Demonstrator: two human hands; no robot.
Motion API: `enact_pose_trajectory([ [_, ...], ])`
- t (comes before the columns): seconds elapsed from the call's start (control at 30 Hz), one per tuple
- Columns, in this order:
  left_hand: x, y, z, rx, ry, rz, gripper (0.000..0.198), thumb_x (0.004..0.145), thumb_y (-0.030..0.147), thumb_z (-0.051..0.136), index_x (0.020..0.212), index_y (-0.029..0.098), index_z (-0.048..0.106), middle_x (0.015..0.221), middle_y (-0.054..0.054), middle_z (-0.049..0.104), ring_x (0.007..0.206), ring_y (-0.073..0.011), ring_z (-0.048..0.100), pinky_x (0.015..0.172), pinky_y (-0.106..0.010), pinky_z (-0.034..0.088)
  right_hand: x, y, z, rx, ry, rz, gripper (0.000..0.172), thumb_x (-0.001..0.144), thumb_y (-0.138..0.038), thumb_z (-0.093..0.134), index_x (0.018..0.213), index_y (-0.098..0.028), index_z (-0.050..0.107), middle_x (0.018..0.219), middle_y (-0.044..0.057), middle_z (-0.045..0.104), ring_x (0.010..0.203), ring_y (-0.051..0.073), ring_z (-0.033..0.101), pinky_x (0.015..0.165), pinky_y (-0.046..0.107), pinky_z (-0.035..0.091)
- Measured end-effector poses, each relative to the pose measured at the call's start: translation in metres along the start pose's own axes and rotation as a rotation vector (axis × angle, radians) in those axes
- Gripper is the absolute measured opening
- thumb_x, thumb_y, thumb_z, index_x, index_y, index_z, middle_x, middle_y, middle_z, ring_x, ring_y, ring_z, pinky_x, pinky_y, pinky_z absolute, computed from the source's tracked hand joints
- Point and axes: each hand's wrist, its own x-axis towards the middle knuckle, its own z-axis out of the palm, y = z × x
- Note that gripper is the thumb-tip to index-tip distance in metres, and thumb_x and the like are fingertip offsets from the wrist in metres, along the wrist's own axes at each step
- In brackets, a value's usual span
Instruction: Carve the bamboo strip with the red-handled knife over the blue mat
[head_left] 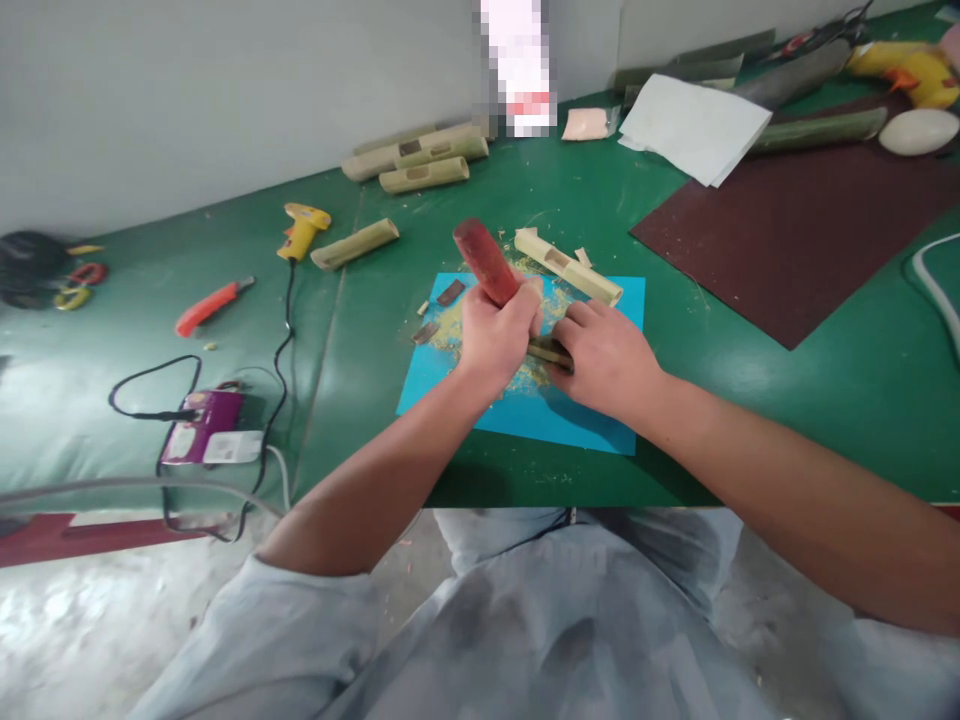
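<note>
My left hand [496, 338] is closed round a red tool handle [484, 260] that points up and away; the tool's working end is hidden behind my fingers. My right hand [606, 358] is closed on a short dark bamboo piece [550, 351], pressing it down on the blue mat [592, 420]. Yellowish sawdust [457, 325] lies scattered on the mat around both hands. A pale bamboo piece [568, 267] with a cut slot lies just beyond my right hand.
On the green table [825, 400] lie several bamboo pieces [424, 160], a yellow glue gun [302, 229], an orange utility knife [212, 304], a purple box [202, 428] with black cables, a dark red sheet [795, 235] and white paper [694, 125].
</note>
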Motion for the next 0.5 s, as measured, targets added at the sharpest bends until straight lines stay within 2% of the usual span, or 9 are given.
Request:
enact_pose_trajectory([
  [0.2, -0.0051, 0.0015, -0.0019, 0.013, 0.010, -0.004, 0.030, 0.082, 0.018, 0.061, 0.058, 0.021, 0.044, 0.045, 0.006, 0.047, 0.043, -0.0070, 0.040, 0.046, -0.022, 0.034, -0.0021, -0.0008, 0.0028, 0.014, 0.053, -0.021, 0.029, 0.092, -0.041, 0.060, 0.097, -0.013, 0.069, 0.099, 0.015, 0.068, 0.094, 0.029, 0.057, 0.081, 0.041, 0.043],
  [0.5, -0.0086, 0.0048, -0.0049, 0.008, -0.003, -0.014, 0.030, 0.082, 0.017, 0.060, 0.057, 0.022, 0.044, 0.044, 0.006, 0.047, 0.042, -0.0072, 0.040, 0.046, -0.023, 0.034, -0.0010, -0.0012, 0.0001, 0.019, 0.039, -0.020, 0.025, 0.091, -0.036, 0.060, 0.092, -0.013, 0.070, 0.093, 0.014, 0.067, 0.089, 0.027, 0.056, 0.076, 0.039, 0.041],
])
